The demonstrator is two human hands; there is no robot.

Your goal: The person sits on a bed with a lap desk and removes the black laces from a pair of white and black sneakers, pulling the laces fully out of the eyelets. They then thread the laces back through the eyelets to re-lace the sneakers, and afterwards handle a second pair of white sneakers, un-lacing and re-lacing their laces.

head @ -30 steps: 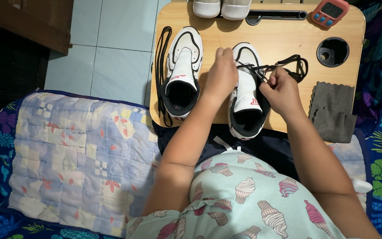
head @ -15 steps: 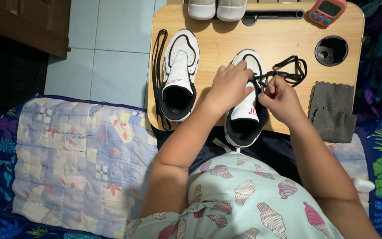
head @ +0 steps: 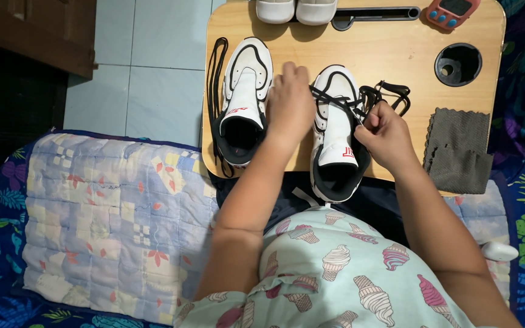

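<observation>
1. The right-hand sneaker (head: pixel 335 130) lies on the wooden lap table (head: pixel 396 67), its long axis running away from the person, heel at the near edge.
2. The right hand (head: pixel 387 135), nearer the loose end, has its fingers pinched on the black lace (head: pixel 372 97), which trails to the right.
3. The left hand (head: pixel 290 103) lies curled against the shoe's left flank, between the pair.
4. Beyond it, the unlaced left-hand sneaker (head: pixel 244 97) lies parallel.

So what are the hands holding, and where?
The right hand pinches the black shoelace near its loose end, beside the right sneaker. The left hand grips that sneaker's left side, near the lace rows.
</observation>
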